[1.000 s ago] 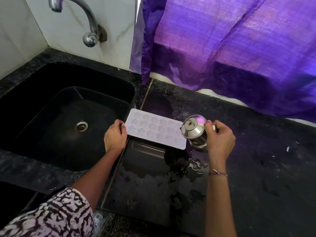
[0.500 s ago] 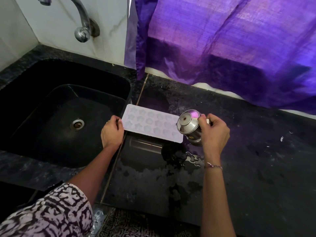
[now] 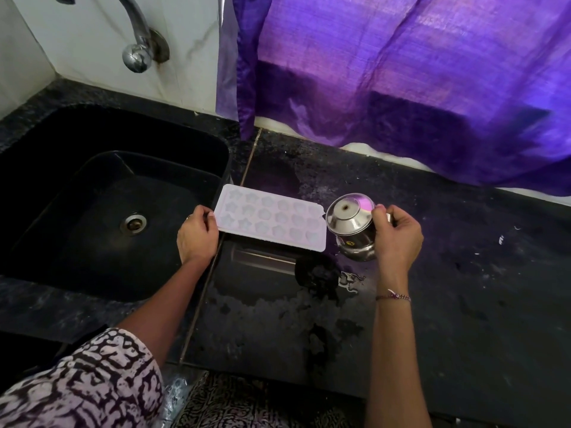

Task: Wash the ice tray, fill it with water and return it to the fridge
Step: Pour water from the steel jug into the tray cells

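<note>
Counting one tray (image 3: 272, 222), one pot (image 3: 350, 225), one left hand (image 3: 197, 239) and one right hand (image 3: 398, 239), making two; also counting one sink (image 3: 92, 125), one tap (image 3: 136, 54), one drain (image 3: 133, 223), one curtain (image 3: 401, 72), one bracelet (image 3: 393, 296), one ring (image 3: 189, 216).

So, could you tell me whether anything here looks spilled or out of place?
Yes: a wet patch spreads over the black counter on the near side of the ice tray, below the tilted steel pot; it looks like spilled water.

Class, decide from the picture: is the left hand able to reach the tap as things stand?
Probably yes, once freed: the left hand grips the end of the ice tray, so it must let go first. Nothing stands over the sink between it and the tap.
</note>
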